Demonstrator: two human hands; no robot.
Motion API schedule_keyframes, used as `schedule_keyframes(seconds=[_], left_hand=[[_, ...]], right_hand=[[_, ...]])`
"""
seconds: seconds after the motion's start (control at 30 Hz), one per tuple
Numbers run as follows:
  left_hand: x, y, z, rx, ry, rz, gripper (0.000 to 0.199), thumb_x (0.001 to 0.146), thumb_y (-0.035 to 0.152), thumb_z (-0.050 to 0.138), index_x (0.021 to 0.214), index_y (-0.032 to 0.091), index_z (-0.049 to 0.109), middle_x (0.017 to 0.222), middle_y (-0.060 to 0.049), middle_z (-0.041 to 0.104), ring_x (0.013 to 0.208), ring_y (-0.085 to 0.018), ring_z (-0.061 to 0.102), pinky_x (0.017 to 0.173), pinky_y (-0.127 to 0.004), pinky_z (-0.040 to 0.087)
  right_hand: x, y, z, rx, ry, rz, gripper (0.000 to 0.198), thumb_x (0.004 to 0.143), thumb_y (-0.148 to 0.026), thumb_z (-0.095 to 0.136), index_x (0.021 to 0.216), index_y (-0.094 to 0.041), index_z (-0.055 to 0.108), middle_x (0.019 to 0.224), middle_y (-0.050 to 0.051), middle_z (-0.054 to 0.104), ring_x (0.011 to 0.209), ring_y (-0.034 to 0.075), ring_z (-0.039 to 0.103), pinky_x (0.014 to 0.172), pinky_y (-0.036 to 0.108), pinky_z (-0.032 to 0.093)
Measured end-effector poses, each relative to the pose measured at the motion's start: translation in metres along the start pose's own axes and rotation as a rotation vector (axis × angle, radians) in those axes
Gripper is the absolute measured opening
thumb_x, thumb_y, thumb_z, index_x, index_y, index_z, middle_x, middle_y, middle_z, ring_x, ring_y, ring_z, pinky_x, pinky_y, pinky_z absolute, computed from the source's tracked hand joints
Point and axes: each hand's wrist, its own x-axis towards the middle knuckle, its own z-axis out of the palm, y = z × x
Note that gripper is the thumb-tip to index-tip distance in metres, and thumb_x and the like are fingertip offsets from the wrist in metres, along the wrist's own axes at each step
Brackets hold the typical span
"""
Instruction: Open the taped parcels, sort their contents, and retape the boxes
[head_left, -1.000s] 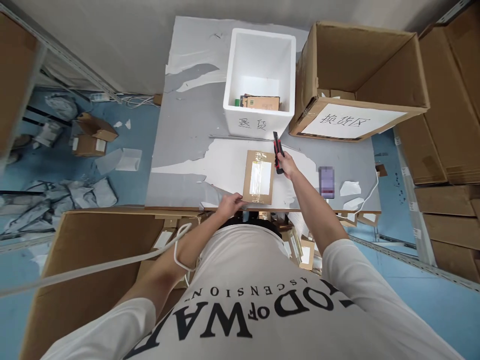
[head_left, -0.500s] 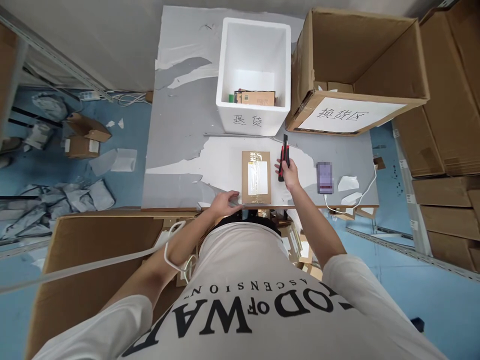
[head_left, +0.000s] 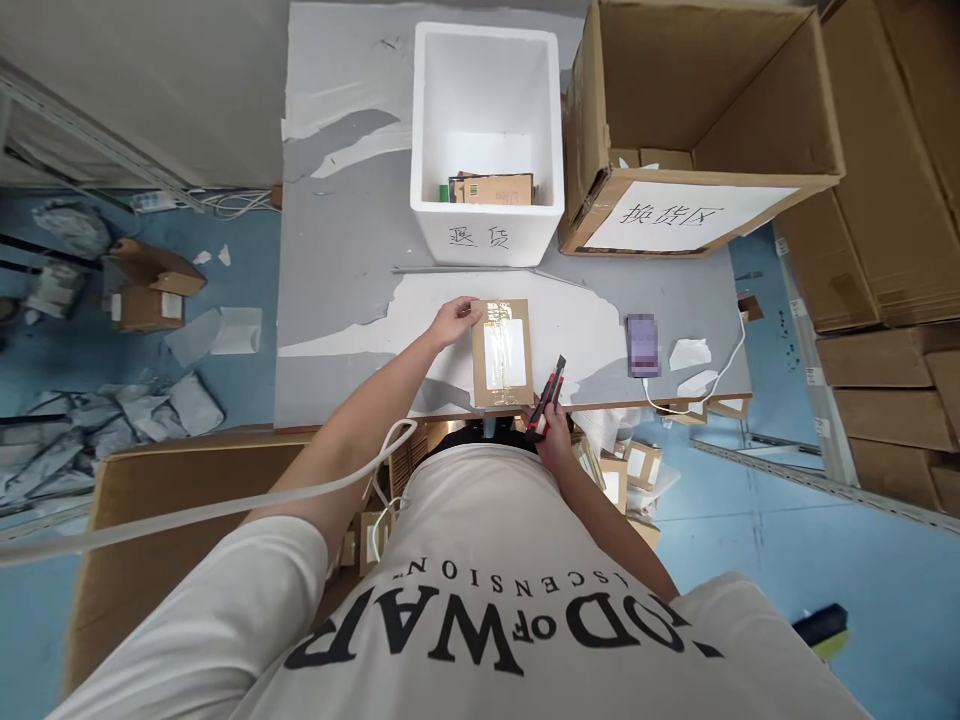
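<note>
One taped cardboard parcel (head_left: 519, 375) lies at the front edge of the bench (head_left: 337, 260), a white label (head_left: 504, 352) on its top. The left hand (head_left: 452, 322) is at its far left corner, fingers bent; whether they pinch it I cannot tell. Near its closest right corner, the right hand (head_left: 553, 428) has its fingers wrapped round a red-and-black utility knife (head_left: 547, 398). Farther back stand a white foam box (head_left: 517, 245) and a larger open carton (head_left: 589, 130); a phone (head_left: 643, 347) lies to the right.
</note>
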Motion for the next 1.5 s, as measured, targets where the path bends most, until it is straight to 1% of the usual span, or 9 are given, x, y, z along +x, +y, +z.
schedule_keyframes(seconds=[0.13, 0.3, 0.47, 0.63, 0.73, 0.87, 1.03, 1.23, 1.5], left_hand=[[-0.012, 0.002, -0.003, -0.033, 0.097, 0.021, 0.047, 0.067, 0.043, 0.072, 0.104, 0.016, 0.064, 0.111, -0.01, 0.068, 0.101, -0.022, 0.064, 0.094, -0.039, 0.049], [-0.056, 0.01, -0.013, 0.169, 0.369, 0.031, 0.041, 0.07, 0.047, 0.07, 0.098, 0.019, 0.063, 0.102, -0.007, 0.07, 0.091, -0.02, 0.066, 0.087, -0.035, 0.051], [-0.113, 0.0, -0.005, 0.369, 0.516, -0.12, 0.043, 0.069, 0.057, 0.068, 0.089, 0.021, 0.059, 0.092, -0.004, 0.069, 0.078, -0.019, 0.066, 0.079, -0.034, 0.05], [-0.133, -0.011, 0.002, 0.427, 0.503, -0.255, 0.046, 0.07, 0.062, 0.063, 0.089, 0.02, 0.058, 0.091, -0.006, 0.067, 0.084, -0.022, 0.064, 0.082, -0.038, 0.049], [-0.127, -0.005, 0.0, 0.527, 0.522, -0.181, 0.055, 0.072, 0.056, 0.062, 0.111, 0.018, 0.055, 0.107, -0.011, 0.064, 0.1, -0.027, 0.062, 0.09, -0.042, 0.048], [-0.105, 0.016, -0.003, 0.833, 0.335, 0.164, 0.078, 0.072, 0.04, 0.06, 0.141, 0.012, 0.036, 0.15, -0.021, 0.032, 0.143, -0.035, 0.025, 0.113, -0.049, 0.025], [-0.076, 0.032, 0.004, 1.114, -0.137, 0.325, 0.097, 0.071, 0.054, 0.061, 0.152, 0.015, 0.023, 0.16, -0.018, 0.012, 0.147, -0.042, 0.003, 0.115, -0.059, -0.002], [-0.072, 0.031, 0.016, 1.205, -0.16, 0.287, 0.126, 0.054, 0.077, 0.067, 0.153, 0.013, 0.02, 0.158, -0.022, 0.016, 0.145, -0.046, 0.008, 0.112, -0.061, -0.011], [-0.072, 0.031, 0.016, 1.189, -0.138, 0.28, 0.128, 0.051, 0.075, 0.071, 0.152, 0.014, 0.022, 0.158, -0.021, 0.019, 0.144, -0.046, 0.014, 0.113, -0.06, -0.01]], right_hand=[[0.015, -0.02, 0.001, -0.02, 0.022, -0.017, 0.04, 0.079, -0.043, 0.068, 0.112, -0.029, 0.051, 0.107, 0.001, 0.069, 0.086, 0.017, 0.07, 0.085, 0.041, 0.058], [0.061, -0.085, 0.021, -0.251, -0.032, -0.087, 0.024, 0.084, -0.041, 0.063, 0.1, -0.026, 0.053, 0.097, 0.0, 0.069, 0.085, 0.014, 0.069, 0.085, 0.035, 0.059], [0.115, -0.137, 0.064, -0.53, -0.159, -0.085, 0.024, 0.084, -0.042, 0.063, 0.088, -0.022, 0.052, 0.076, -0.003, 0.063, 0.059, 0.008, 0.06, 0.061, 0.024, 0.057], [0.137, -0.14, 0.085, -0.714, -0.24, -0.022, 0.03, 0.08, -0.047, 0.065, 0.087, -0.02, 0.053, 0.07, -0.003, 0.058, 0.054, 0.008, 0.057, 0.049, 0.02, 0.049], [0.134, -0.131, 0.079, -0.658, -0.211, -0.091, 0.033, 0.079, -0.048, 0.065, 0.09, -0.02, 0.052, 0.085, -0.001, 0.062, 0.06, 0.007, 0.06, 0.056, 0.021, 0.053], [0.109, -0.121, 0.049, -0.672, -0.119, -0.233, 0.043, 0.075, -0.055, 0.065, 0.099, -0.021, 0.052, 0.102, 0.002, 0.062, 0.067, 0.009, 0.063, 0.061, 0.024, 0.055], [0.06, -0.11, 0.007, -0.829, -0.163, -0.212, 0.064, 0.078, -0.058, 0.06, 0.13, -0.023, 0.047, 0.095, 0.002, 0.061, 0.053, 0.008, 0.056, 0.048, 0.026, 0.052], [0.039, -0.1, -0.009, -0.843, -0.215, -0.201, 0.074, 0.082, -0.052, 0.056, 0.149, -0.03, 0.033, 0.094, 0.001, 0.062, 0.048, 0.006, 0.051, 0.041, 0.022, 0.045], [0.039, -0.106, -0.008, -0.891, -0.238, -0.162, 0.073, 0.083, -0.048, 0.057, 0.149, -0.031, 0.033, 0.086, 0.0, 0.063, 0.044, 0.006, 0.05, 0.038, 0.021, 0.044]])
